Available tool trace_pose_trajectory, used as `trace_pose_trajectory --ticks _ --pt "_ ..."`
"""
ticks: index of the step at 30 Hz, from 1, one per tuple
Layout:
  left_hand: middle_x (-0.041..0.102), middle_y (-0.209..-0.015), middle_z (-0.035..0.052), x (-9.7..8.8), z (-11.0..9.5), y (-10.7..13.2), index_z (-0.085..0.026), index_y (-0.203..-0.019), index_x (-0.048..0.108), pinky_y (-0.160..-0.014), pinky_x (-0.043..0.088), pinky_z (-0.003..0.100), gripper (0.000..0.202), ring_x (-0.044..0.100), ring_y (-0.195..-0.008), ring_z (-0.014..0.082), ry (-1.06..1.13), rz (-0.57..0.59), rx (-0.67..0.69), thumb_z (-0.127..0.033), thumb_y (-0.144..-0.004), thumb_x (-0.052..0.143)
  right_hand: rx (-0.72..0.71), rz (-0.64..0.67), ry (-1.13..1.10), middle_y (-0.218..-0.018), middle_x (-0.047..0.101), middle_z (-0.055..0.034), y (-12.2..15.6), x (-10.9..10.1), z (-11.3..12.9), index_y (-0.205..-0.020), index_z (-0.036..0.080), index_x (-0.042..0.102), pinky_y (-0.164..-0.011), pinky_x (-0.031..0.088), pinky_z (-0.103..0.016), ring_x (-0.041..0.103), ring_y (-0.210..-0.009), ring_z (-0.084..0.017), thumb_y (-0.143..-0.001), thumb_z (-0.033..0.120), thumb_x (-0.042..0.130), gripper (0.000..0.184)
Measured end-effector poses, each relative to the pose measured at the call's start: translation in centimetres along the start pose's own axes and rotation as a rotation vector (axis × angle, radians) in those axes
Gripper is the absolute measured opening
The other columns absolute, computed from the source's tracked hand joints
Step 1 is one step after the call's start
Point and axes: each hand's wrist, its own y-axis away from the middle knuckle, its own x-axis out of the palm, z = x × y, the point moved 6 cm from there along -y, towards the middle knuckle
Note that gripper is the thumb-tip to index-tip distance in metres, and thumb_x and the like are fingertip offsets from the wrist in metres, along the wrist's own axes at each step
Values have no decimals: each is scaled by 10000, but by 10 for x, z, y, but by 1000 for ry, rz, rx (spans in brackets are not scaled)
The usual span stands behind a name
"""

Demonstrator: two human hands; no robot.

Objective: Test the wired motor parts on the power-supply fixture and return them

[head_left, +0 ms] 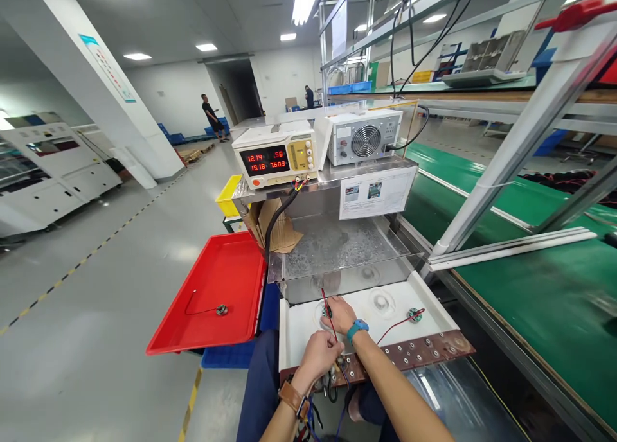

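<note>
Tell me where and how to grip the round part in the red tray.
Pinch the round part by its rim, probably best from above and the right: it seems to lie flat inside the raised walls of the tray, and its wire trails off leftward.

At your nine o'clock sits a white machine (29, 198); at ten, a white pillar (144, 137) bearing a posted sign (107, 69). A person in dark clothes (210, 113) stands at eleven, a blue tray (347, 88) at one, and your green worktop (554, 313) runs from two to four.
</note>
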Motion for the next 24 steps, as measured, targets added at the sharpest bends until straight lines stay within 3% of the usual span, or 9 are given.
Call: trace_pose_trajectory --ticks 11,16,18,20,23,24 --pt "514 -541 -33 2 5 0 -210 -534 475 -563 303 266 206 482 -573 144 30 -24 -19 -242 -700 592 7 -13 -52 -1063 632 -113 2 -1 2 -940 168 617 -920 412 -335 562 -1057 -270 -740 263 664 227" --pt "537 -540 -8 0 4 -3 -227 -529 422 -589 348 289 273 511 -596 173 37 -171 2 -295 -701 623 -52 -109 -185 -985 626 -71 2 -4 9 -863 218 581 -840 452 -316 602 -954 -245 -719 195 616 150" --pt "569 -562 13 -2 -12 -8 -228 -561 451 -604 388 302 298 531 -607 186 148 -238 61 -412 -724 621 -40 -254 -276 -926 619 -60 9 -24 5 -847 228 565 -783 463 -312 608 -869 -229 -751 233 594 100" --pt "608 -592 35 -4 -44 -10 -208 -627 546 -587 423 314 371 546 -587 191 332 -261 153 -561 -722 608 25 -456 -365 -880 616 -59 26 -58 -15 -853 230 563 -735 468 -314 601 -796 -219 -788 295 584 94" --pt "712 -776 86 -7 -115 -1 -154 -955 663 -593 494 329 585 616 -608 198 581 -219 271 -678 -697 624 224 -800 -416 -843 632 -65 77 -131 -78 -883 226 587 -699 474 -325 586 -728 -215 -823 412 583 196" --pt "737 -931 116 -9 -139 5 -155 -1078 642 -685 534 336 646 673 -729 214 655 -214 317 -665 -682 667 318 -905 -401 -842 643 -69 100 -158 -109 -889 221 598 -700 477 -327 587 -723 -216 -827 451 581 239"
